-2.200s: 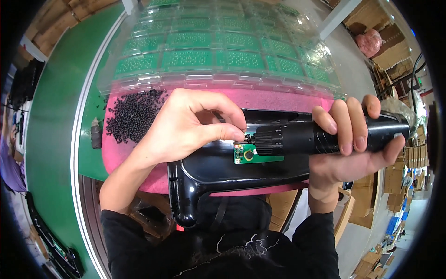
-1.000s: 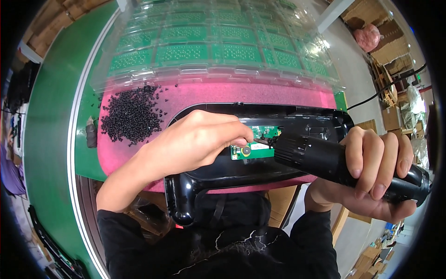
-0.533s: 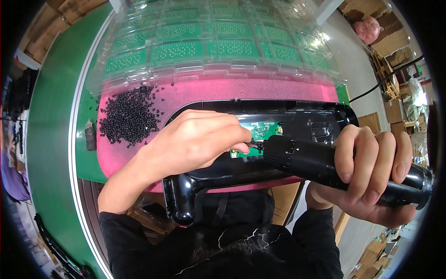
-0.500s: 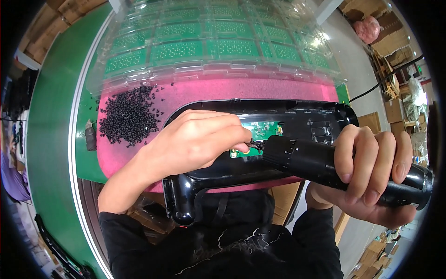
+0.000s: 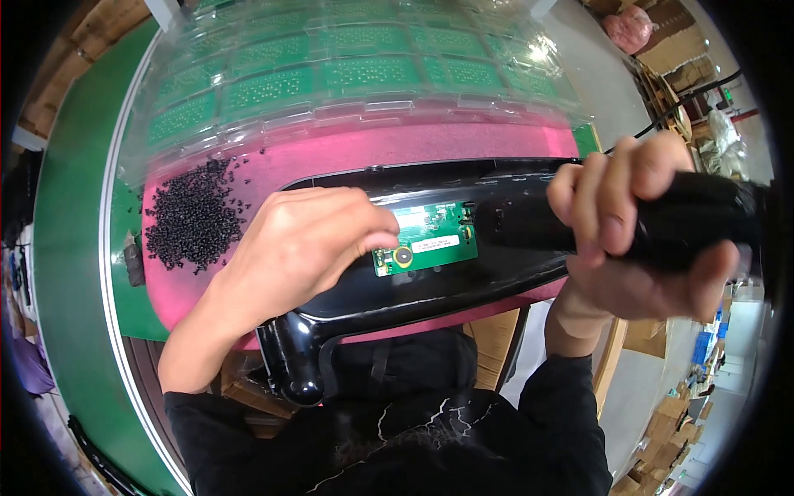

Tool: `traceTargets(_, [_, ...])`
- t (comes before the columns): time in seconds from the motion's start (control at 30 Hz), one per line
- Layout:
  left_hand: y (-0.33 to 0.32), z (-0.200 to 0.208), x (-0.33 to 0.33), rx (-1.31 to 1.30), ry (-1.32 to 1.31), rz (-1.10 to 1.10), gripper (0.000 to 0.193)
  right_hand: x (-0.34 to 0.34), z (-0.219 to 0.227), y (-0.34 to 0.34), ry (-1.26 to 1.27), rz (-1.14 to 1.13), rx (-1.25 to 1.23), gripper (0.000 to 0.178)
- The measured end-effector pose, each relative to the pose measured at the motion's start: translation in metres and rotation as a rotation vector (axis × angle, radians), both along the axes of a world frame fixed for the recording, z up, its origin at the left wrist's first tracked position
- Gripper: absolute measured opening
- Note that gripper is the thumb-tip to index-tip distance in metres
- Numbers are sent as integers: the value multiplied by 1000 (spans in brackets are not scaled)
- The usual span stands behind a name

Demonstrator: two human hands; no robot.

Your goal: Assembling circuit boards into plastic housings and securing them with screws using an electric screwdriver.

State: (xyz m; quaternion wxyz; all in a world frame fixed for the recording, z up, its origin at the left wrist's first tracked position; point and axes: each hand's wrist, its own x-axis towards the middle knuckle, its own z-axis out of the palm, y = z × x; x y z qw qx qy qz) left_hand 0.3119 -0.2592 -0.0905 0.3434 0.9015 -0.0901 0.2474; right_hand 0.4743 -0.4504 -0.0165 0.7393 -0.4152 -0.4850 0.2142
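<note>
A black plastic housing (image 5: pixel 347 307) lies hollow side up, its rounded leg pointing toward me at the left. Inside it sits a green circuit board (image 5: pixel 438 256) with a white label and a round component. My left hand (image 5: pixel 289 248) is over the housing's left part, thumb and forefinger closed at the board's left edge; anything between them is hidden. In my right hand (image 5: pixel 616 207) is a black electric screwdriver (image 5: pixel 529 221), blurred by motion and held slantwise. Its front end is over the board's right edge, and the bit cannot be made out.
A heap of small black screws (image 5: pixel 194 219) lies on the pink mat (image 5: pixel 178 302) at the left. Behind the housing stand stacked clear plastic trays (image 5: pixel 364 107) with green boards. A small dark object (image 5: pixel 133 263) rests at the mat's left edge. Cardboard boxes (image 5: pixel 662 438) fill the far right.
The screwdriver's front end has left my left fingertips, and my right hand has risen with it. My left hand has drawn back leftward, uncovering more of the board. The whole view has shifted slightly.
</note>
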Motion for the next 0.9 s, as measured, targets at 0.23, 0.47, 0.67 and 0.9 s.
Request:
traceTargets(0.23, [-2, -1, 2, 71, 26, -87, 19, 3, -22, 11, 132, -86, -51, 61])
traceTargets(0.47, [-4, -8, 3, 18, 84, -217, 20, 9, -27, 14, 139, -95, -90, 61])
traceTargets(0.67, [-6, -6, 1, 79, 279, -184, 19, 9, -23, 16, 114, -110, -133, 63])
traceTargets(0.9, [-4, -4, 3, 24, 288, -202, 17, 12, -24, 14, 152, -80, -161, 64])
